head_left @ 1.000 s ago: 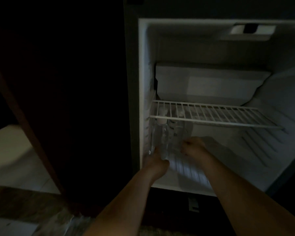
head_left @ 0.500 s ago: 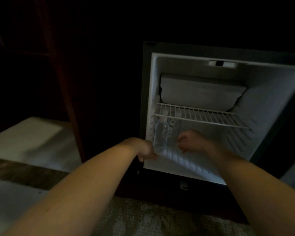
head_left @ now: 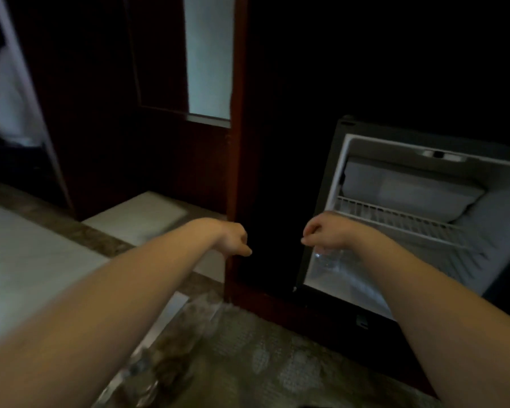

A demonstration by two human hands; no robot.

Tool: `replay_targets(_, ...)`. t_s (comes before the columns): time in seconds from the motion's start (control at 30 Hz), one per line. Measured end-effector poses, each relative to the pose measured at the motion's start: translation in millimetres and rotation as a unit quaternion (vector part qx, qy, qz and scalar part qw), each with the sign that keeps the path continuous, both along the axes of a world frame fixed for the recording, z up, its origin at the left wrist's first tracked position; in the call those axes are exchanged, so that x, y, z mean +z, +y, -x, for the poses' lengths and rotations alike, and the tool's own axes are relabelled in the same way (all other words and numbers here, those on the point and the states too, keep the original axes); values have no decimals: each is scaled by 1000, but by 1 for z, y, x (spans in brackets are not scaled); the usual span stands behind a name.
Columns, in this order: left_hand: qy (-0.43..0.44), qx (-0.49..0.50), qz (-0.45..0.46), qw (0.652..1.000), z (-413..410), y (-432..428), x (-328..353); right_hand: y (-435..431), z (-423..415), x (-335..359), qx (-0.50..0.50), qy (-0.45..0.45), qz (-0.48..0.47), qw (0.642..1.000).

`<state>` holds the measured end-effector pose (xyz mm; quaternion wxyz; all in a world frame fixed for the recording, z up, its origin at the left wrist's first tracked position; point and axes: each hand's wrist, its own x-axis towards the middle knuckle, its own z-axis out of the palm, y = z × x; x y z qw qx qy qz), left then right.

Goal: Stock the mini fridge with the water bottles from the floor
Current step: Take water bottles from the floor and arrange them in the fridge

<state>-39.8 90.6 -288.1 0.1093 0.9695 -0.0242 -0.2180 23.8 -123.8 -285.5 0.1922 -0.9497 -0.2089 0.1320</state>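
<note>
The mini fridge [head_left: 340, 184] stands open at the right, with a white wire shelf [head_left: 401, 220] across its middle. A clear water bottle [head_left: 328, 258] stands at the fridge's front left, partly hidden behind my right hand [head_left: 326, 228]. That hand hovers just outside the fridge's left edge, fingers loosely curled and holding nothing. My left hand [head_left: 233, 238] hangs further left in front of the dark cabinet, also loosely curled and holding nothing. Blurred clear plastic, seemingly bottles [head_left: 147, 375], lies on the floor at the lower left.
A dark wooden cabinet post [head_left: 236, 142] rises left of the fridge. Patterned carpet [head_left: 277, 363] covers the floor in front, with pale tiles [head_left: 27, 260] to the left. A small freezer box [head_left: 409, 187] sits above the wire shelf.
Both hands have drawn back out of the fridge and let go of the bottle, which stays inside. The view has swung left and pulled away from the fridge.
</note>
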Motion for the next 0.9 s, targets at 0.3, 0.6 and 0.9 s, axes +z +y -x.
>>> replay_targets(0.3,10,98,-19,995,106,113,-41,132,76,-26,72,92,32,993)
replay_targets(0.6,81,196,28,977,165,165,-155,213,124,-113,154,121,102,975)
replay_targets(0.9,118,217,107,963,158,172,-211,245,139,-177,233,150,104,955)
